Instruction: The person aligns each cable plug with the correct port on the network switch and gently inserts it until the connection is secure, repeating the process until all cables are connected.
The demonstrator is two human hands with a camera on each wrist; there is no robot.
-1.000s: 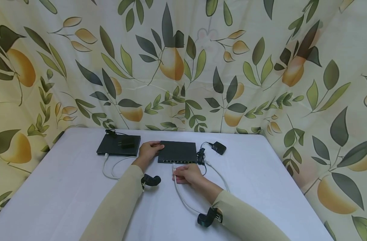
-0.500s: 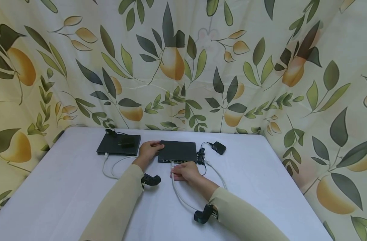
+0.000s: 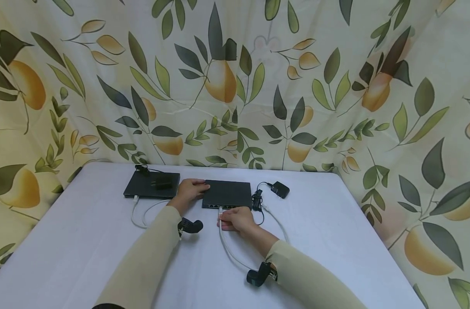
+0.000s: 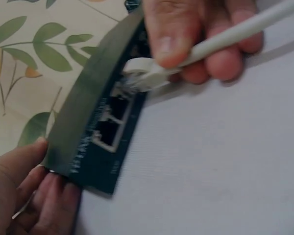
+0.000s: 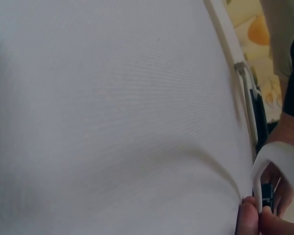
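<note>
A black network switch (image 3: pixel 227 194) lies on the white table, its row of ports facing the person. My left hand (image 3: pixel 189 191) grips its left end; in the left wrist view the thumb is on top, the other fingers at the side and below. My right hand (image 3: pixel 239 219) pinches the white Ethernet cable (image 3: pixel 226 246) just behind its plug. In the left wrist view the clear plug (image 4: pixel 137 81) is right at a port, and two dark open ports (image 4: pixel 110 120) show beside it. In the right wrist view, thumb and finger (image 5: pixel 247 218) hold the cable low at the right.
Left of the switch sits a second flat black box (image 3: pixel 136 186), with a black power adapter (image 3: pixel 162 182) on top and a white cable (image 3: pixel 134 214) plugged in. On the right lie a black cord bundle (image 3: pixel 257 200) and another adapter (image 3: pixel 280 189). A patterned curtain (image 3: pixel 258 107) hangs behind the table.
My right hand has shifted slightly left and toward the switch, bringing the plug to the ports. My left forearm has moved a little left, the hand still on the switch.
</note>
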